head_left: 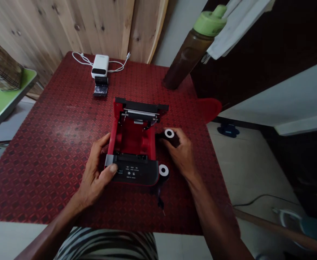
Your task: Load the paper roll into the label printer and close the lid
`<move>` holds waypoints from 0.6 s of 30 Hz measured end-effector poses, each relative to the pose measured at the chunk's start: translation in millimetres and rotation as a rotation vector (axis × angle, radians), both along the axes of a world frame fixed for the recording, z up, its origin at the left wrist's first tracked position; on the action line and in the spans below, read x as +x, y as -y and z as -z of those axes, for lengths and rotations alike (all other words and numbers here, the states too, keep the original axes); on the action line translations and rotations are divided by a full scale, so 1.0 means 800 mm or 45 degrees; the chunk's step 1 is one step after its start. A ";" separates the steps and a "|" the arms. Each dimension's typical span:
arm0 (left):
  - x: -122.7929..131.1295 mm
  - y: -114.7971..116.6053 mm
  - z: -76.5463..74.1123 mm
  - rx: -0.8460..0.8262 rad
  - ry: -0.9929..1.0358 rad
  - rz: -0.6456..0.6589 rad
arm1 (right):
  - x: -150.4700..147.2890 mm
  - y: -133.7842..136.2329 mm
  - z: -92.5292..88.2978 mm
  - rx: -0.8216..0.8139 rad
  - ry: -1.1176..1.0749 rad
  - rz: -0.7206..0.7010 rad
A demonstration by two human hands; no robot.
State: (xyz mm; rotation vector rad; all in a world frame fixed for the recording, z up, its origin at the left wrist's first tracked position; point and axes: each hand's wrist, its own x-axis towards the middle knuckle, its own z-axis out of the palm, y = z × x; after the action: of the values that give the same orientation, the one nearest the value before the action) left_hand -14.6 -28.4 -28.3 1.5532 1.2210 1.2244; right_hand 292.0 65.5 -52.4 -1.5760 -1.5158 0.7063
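A red and black printer sits open in the middle of the red patterned table, its lid tipped back and its red bay showing. My left hand grips the printer's left side, thumb on the black front panel. My right hand is closed around a black roll with a white core just right of the printer. A second black roll with a white core lies at the printer's front right corner, with a loose black strip trailing toward the table edge.
A white power bank with a white cable and a small black item lie at the far side. A brown bottle with a green cap stands at the far right. A green table is to the left.
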 end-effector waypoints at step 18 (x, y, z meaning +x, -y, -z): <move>0.006 0.001 0.000 -0.071 0.103 0.029 | -0.094 0.036 -0.156 0.280 0.907 -0.735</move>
State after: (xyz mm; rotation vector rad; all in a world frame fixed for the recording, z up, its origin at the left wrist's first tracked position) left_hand -10.1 -29.1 -28.0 1.4591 1.1728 1.2168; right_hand 216.8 36.7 72.1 -1.2751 -2.5339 0.2452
